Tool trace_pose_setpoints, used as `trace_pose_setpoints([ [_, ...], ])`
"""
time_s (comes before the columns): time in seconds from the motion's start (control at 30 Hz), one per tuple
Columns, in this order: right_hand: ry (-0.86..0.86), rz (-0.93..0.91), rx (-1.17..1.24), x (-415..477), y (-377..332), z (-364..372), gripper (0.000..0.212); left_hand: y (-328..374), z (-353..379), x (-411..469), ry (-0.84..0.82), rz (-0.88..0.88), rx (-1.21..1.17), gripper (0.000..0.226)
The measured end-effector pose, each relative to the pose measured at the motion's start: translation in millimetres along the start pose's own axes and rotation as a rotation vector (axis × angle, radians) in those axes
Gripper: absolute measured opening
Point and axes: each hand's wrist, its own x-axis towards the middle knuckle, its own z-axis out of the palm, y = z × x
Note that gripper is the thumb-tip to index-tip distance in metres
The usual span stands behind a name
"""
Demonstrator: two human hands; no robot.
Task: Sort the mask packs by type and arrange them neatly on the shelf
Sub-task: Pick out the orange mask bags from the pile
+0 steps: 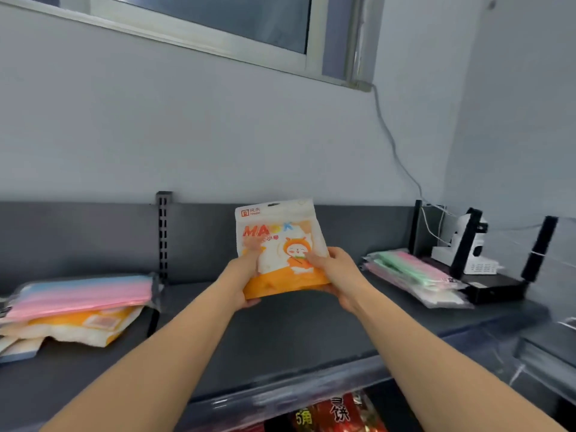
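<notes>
An orange-and-white mask pack (pixel 277 232) with a cartoon figure stands nearly upright above the middle of the dark shelf (pixel 280 332). My left hand (pixel 244 275) grips its lower left edge and my right hand (pixel 336 272) grips its lower right edge. On the shelf's left lies a loose pile: a pink-and-blue mask pack (pixel 84 293) on top of orange-and-white packs (pixel 81 325). At the right sits a stack of clear packs with green and pink masks (pixel 411 275).
A slotted shelf upright (pixel 163 235) rises at the back left of centre. A black router with antennas (pixel 495 285) and a white camera (pixel 473 254) occupy the shelf's right end, with cables running up the wall. Red snack packets (pixel 336 413) lie on the lower shelf.
</notes>
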Motion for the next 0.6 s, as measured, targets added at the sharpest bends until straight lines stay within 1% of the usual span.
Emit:
trace_pose_setpoints([
  [0.13, 0.130, 0.019, -0.075, 22, 11, -57, 0.040, -9, 50, 9, -0.099, -0.048, 0.094, 0.049],
  [0.27, 0.208, 0.098, -0.159, 44, 23, -97, 0.046, -16, 89, 26, -0.166, -0.099, 0.168, 0.049],
  [0.33, 0.246, 0.109, -0.224, 54, 28, -113, 0.049, -19, 107, 40, -0.193, -0.092, 0.226, 0.049],
  [0.4, 0.307, 0.101, -0.319, 60, 31, -123, 0.049, -22, 121, 51, -0.210, -0.082, 0.285, 0.053],
  [0.5, 0.414, 0.075, -0.445, 76, 41, -140, 0.056, -28, 141, 68, -0.214, -0.075, 0.386, 0.065],
  [0.6, 0.489, 0.073, -0.543, 89, 48, -152, 0.051, -33, 157, 77, -0.203, -0.048, 0.439, 0.073],
])
